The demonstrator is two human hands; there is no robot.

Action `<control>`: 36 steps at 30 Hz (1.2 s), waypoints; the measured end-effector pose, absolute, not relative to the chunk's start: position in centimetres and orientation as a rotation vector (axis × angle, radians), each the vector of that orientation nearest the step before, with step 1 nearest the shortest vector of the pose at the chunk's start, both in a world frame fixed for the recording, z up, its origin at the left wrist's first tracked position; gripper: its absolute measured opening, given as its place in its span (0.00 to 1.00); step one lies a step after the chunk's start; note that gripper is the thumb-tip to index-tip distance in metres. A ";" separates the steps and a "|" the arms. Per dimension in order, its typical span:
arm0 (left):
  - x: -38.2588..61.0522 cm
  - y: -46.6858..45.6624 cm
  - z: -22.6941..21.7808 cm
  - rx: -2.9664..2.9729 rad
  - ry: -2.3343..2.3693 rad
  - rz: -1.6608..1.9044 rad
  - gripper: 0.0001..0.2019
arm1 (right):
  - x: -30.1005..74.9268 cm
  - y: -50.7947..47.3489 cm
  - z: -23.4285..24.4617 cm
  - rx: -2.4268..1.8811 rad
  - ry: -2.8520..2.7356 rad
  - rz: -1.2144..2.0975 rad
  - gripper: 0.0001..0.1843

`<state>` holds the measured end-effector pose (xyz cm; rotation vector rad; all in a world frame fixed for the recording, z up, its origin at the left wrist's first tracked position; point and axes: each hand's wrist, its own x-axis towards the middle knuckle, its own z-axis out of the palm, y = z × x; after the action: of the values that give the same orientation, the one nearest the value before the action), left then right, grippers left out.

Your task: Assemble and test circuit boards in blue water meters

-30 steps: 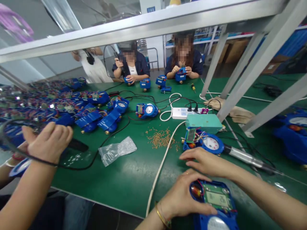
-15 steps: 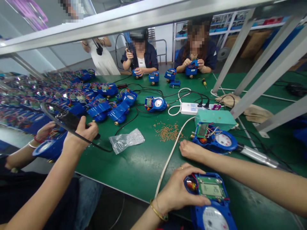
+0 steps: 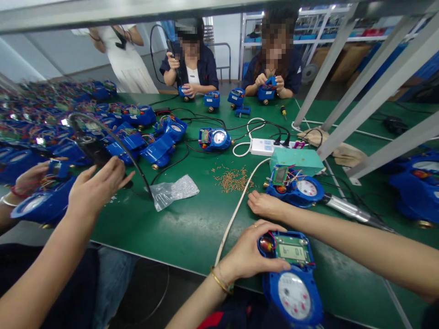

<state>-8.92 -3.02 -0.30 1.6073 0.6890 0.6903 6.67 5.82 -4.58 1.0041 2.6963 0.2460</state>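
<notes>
Desk: a smooth green desk (image 3: 181,237) fills the room's middle, with a pile of screws (image 3: 235,179) spread loosely on it.
Room: pale metal posts (image 3: 386,112) rise right of the screws; beyond the screws, past the desk's far edge, stand shelving (image 3: 327,39) and a person in white (image 3: 128,59), while two workers in dark jackets sit across.
Left hand: the left hand (image 3: 252,253), nearer than the screws, is half spread and grips a meter (image 3: 295,276), its thumb on the near side and fingers over the far edge.
Right hand: the right hand (image 3: 265,205) lies just beside the screws on their near right, fingers curled; its fingertips are hidden, so I cannot tell whether it is closed or pinching something.
Held meter: at the desk's near edge, nearer than the screws and to their right; blue plastic, open-topped, with a green circuit board around a grey display (image 3: 292,252) and a round white dial.
Second meter: another blue meter (image 3: 307,188) sits right of the screws, its board tilted up among thin wires, before a teal box (image 3: 295,160).
Textures: tiny coppery screws; left of them, a crinkled clear bag (image 3: 174,192); right of them, a shiny cylindrical metal tool (image 3: 350,208).
Co-worker: well left of the screws, another person's hand (image 3: 99,185) is at a black tool (image 3: 92,147).
</notes>
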 end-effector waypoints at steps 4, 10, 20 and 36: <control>-9.0 -3.0 -0.4 1.591 0.699 0.678 0.29 | 7.6 5.7 -3.7 1.006 2.871 0.143 0.05; -9.0 -2.7 -0.6 1.634 0.707 0.615 0.29 | 12.9 0.5 1.8 1.358 3.126 -0.034 0.10; -7.8 -2.4 -0.8 1.631 0.698 0.590 0.28 | 12.8 -13.7 3.9 2.450 2.945 -0.494 0.07; -8.2 -2.6 -1.3 1.631 0.663 0.628 0.29 | 11.0 -14.2 0.7 2.291 3.093 -0.254 0.06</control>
<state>-8.18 -2.57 -1.29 1.6311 0.6629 0.6277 10.97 -14.24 0.65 2.2910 3.0927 -0.2540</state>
